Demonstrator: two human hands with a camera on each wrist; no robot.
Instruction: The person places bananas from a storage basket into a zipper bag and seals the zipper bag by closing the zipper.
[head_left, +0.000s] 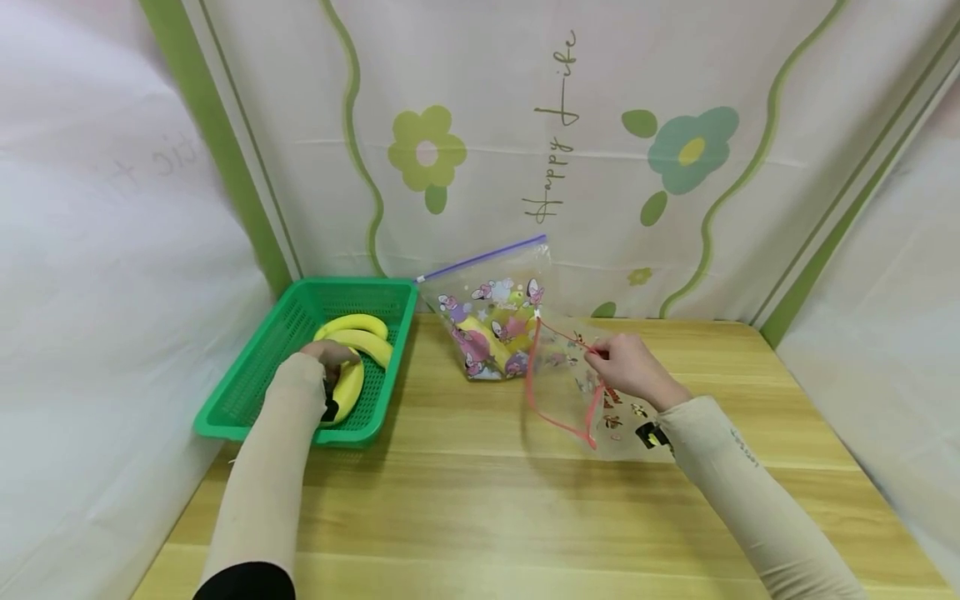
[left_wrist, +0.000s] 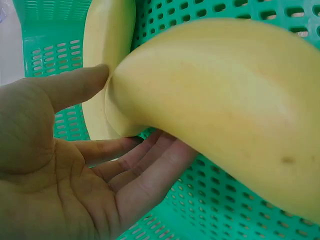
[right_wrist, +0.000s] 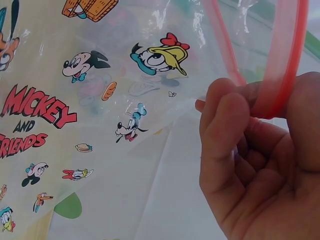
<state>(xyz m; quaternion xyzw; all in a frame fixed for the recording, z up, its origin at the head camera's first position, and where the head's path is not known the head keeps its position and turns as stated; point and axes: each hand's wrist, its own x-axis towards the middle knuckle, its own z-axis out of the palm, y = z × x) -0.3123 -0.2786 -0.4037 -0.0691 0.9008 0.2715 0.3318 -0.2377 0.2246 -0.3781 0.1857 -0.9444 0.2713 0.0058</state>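
Observation:
My left hand (head_left: 328,357) reaches into a green plastic basket (head_left: 225,408). In the left wrist view, thumb and fingers (left_wrist: 145,192) hold the narrow end of a yellow banana (left_wrist: 215,90), the thumb against its tip and the fingertips tucked underneath. Two more bananas lie beyond it, one curved (head_left: 356,322) and one straighter (head_left: 371,346). On the right, my right hand (head_left: 633,367) pinches the red zip edge (right_wrist: 285,60) of a clear zip bag (right_wrist: 125,165) printed with cartoon figures. The bag's mouth gapes toward the left.
A second clear zip bag (head_left: 480,292) with a purple slider strip stands at the back, holding yellow and green items. The wooden table (head_left: 465,517) meets a printed cloth wall (head_left: 480,67) behind, with cloth on both sides.

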